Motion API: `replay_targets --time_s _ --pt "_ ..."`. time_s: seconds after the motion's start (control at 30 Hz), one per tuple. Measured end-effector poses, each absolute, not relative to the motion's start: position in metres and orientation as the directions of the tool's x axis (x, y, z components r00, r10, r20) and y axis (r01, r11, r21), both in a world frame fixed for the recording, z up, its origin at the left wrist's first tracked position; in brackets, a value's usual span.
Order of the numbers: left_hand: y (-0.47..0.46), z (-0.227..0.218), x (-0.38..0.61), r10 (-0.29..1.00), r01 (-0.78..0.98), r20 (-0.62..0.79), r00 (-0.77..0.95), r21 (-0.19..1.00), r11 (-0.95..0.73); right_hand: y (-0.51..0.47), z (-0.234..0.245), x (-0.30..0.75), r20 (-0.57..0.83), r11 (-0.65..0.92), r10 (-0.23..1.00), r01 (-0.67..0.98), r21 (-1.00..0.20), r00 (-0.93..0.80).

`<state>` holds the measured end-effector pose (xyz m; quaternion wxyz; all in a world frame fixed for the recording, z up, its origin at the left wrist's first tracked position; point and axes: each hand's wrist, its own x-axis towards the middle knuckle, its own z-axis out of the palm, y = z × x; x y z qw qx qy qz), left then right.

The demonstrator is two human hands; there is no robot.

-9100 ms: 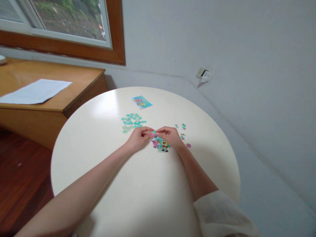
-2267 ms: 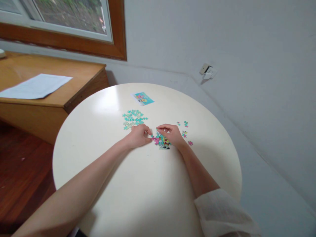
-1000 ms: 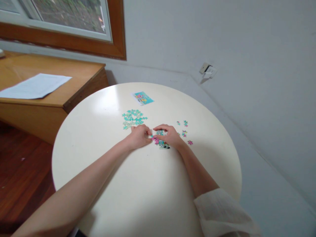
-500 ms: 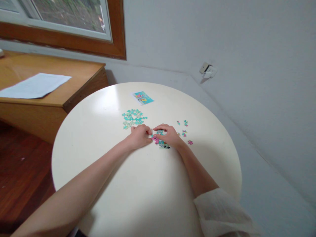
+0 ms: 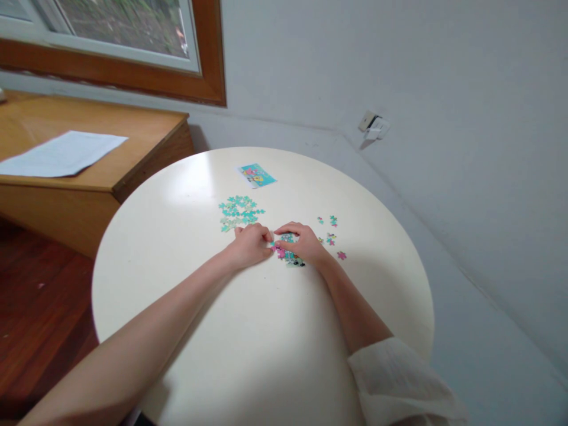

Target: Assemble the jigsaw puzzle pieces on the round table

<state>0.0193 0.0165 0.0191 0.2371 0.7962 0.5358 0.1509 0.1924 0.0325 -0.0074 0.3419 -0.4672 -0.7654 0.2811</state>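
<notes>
Cream-white tabletop [image 5: 248, 349] fills the lower half of my head view, with a small joined puzzle section [image 5: 291, 259] lying flat on it, just ahead of centre between the two hands. Left hand [image 5: 251, 245]: at the section's left edge, thumb and forefinger curled around a pink-and-teal edge piece [image 5: 273, 245]; from my distance I can't make out whether they pinch it or merely steady it. Right hand [image 5: 306, 244]: arched over the section, thumb resting at its upper left, thumb and fingertips spread apart, knuckles hiding much of the yellow part. Hands close together, a narrow gap between their fingertips. Step in hand, as I judge it: seating that edge piece against the pink side, left steadying, right thumb pressing; whether the tabs have locked I can't see. Next move, to my mind, calls for light, even pressure straight down, then a check that the seam lies level before either hand lets go. Risk I'd note: a sideways push could spring the neighbouring joints. Supplies: teal and pale green loose pieces [image 5: 239, 213] bunched beyond the left hand; a few mixed-colour pieces [image 5: 331, 239] scattered right of the right hand; printed picture card [image 5: 257, 176] near the far rim, probably the reference for colour and placement.
</notes>
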Motion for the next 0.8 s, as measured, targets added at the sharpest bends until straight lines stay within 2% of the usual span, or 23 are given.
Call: replay_targets --time_s 0.47,0.8 --pt "0.0133 0.024 0.0226 0.929 0.785 -0.049 0.366 0.552 -0.28 0.0318 -0.006 0.1919 0.26 0.412 0.904 0.525 -0.745 -0.34" --pt "0.0116 0.0221 0.0247 0.936 0.781 -0.022 0.352 0.558 -0.281 0.0333 -0.0075 0.1923 0.271 0.403 0.909 0.51 -0.76 -0.316"
